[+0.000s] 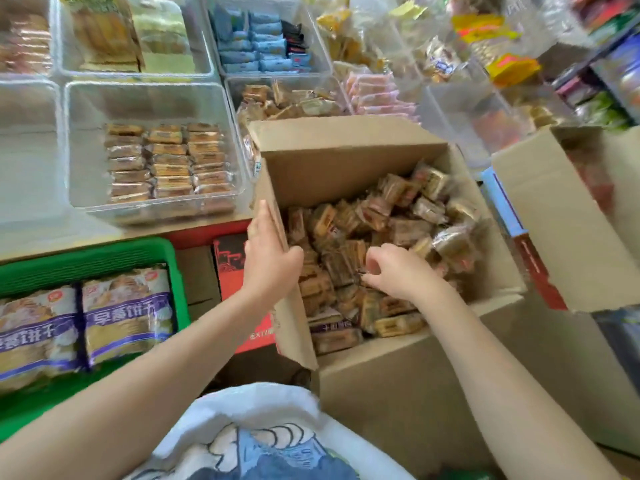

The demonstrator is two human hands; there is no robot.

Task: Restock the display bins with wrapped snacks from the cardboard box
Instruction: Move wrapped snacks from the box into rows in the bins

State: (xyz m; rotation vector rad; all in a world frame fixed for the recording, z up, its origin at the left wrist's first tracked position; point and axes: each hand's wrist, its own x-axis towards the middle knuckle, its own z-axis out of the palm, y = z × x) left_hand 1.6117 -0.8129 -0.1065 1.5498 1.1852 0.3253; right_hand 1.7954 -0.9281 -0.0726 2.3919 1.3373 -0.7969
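The right hand (pixel 394 271) is down inside the cardboard box (pixel 398 375), fingers curled together among the wrapped snacks (pixel 381 230); whether it has actually pinched one cannot be told from here. The left hand (pixel 270 251) lies flat against the box's left flap (pixel 287 296), fingers straight and pointing away, thumb hooked over the flap's inner edge. The box sits near the person, right of centre, and is filled with a loose heap of small brown and tan packets in clear wrap; print on them is too blurred to read.

Just left of the box, on the far side of the left hand, a clear display bin (pixel 86 150) holds three neat columns of similar brown packets, its left part bare. Further bins behind hold blue packets (pixel 256 43), pink packets (pixel 377 95) and mixed tan ones.

Near left, a green basket (pixel 104 258) holds two large bags (pixel 128 313) with purple bands and Chinese characters, seen inverted and not legible. A red carton (pixel 232 268) stands between basket and box. A second open carton (pixel 561 216) stands at right.
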